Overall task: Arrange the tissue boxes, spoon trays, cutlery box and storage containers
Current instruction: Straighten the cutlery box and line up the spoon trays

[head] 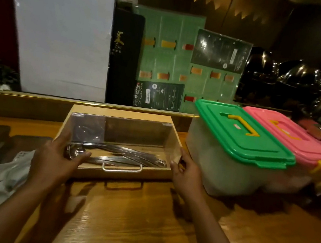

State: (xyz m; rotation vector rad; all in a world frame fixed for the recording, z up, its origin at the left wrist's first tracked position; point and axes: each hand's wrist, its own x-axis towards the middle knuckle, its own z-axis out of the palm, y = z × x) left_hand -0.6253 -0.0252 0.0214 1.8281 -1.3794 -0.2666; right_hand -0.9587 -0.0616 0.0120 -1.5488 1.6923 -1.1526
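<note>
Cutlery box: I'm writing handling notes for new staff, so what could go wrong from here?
The left hand and right hand hold only the ends of the cutlery box; tilting it could slide the loose metal cutlery. Pushed right, it may bump the green-lidded container standing close beside it.

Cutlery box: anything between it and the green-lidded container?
Head view: only the right hand, at the right end of the cutlery box, fills the narrow gap to the green-lidded container.
</note>
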